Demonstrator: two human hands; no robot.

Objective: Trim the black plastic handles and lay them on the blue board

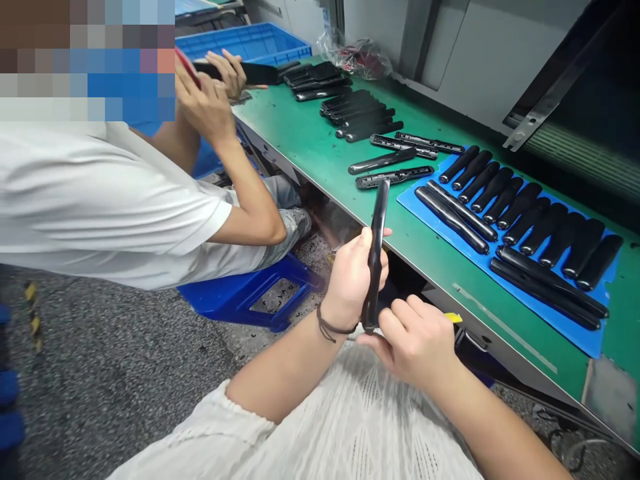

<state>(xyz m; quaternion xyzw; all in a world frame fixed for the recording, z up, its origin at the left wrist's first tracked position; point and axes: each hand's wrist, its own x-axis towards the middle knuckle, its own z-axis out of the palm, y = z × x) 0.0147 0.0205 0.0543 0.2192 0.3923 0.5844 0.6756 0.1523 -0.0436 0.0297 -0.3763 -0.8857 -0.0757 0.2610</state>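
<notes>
My left hand (354,277) is wrapped round a long black plastic casing (379,227), held upright and tilted a little above my lap. At the casing's lower end is my right hand (417,340), its fingers closed round a thin tool with a yellow end (453,318) that sticks out behind the fist. Most of that tool is hidden by the fingers, so its kind does not show. Beyond my left hand, an open half casing (395,177) with its inside facing up lies on the green table (320,157).
A blue mat (440,223) to the right carries several black casings in rows. More casings (357,107) lie in piles farther back, near a blue crate (250,43) and a plastic bag (363,57). A co-worker's hands (215,100) work at the left; a blue stool (250,293) stands below.
</notes>
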